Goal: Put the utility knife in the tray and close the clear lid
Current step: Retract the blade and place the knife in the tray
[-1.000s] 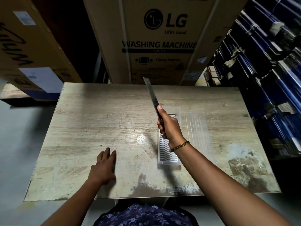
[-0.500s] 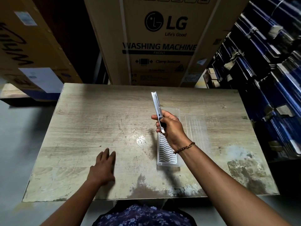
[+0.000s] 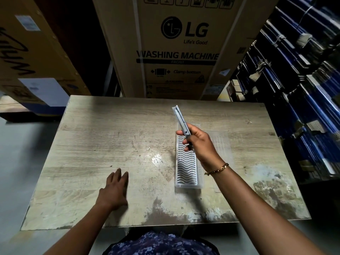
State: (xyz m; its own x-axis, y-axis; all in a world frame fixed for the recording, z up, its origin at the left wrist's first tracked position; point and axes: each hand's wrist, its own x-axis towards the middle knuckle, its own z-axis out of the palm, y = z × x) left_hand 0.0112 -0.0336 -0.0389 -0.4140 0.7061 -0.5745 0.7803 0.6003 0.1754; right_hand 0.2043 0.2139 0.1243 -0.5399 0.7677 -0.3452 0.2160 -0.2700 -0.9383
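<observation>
**Knife lowered toward the open tray, blade no longer showing**

The right hand [image 3: 199, 144] is clamped around the lower end of the utility knife [image 3: 181, 119], thumb on one side and fingers curled on the other. A second ago the knife stood higher with a length of blade extended; now its tip shows only the blunt metal housing, so the blade appears to have been drawn in — a sensible step before storing it. The knife has also come down and tilts away from the person, its free end pointing toward the far edge of the surface [image 3: 110, 137].

The hand hovers over the far half of the tray [image 3: 185, 173], a narrow clear tray with a wavy ribbed floor, lying lengthwise right of centre. The knife is not yet inside. The clear lid [image 3: 221, 146] lies open flat on the surface, just right of the tray.

The right forearm reaches in from the near right corner, a gold bracelet [image 3: 217, 169] at the wrist. The left hand [image 3: 115, 188] rests flat, fingers together, near the near edge — holding nothing.
</observation>
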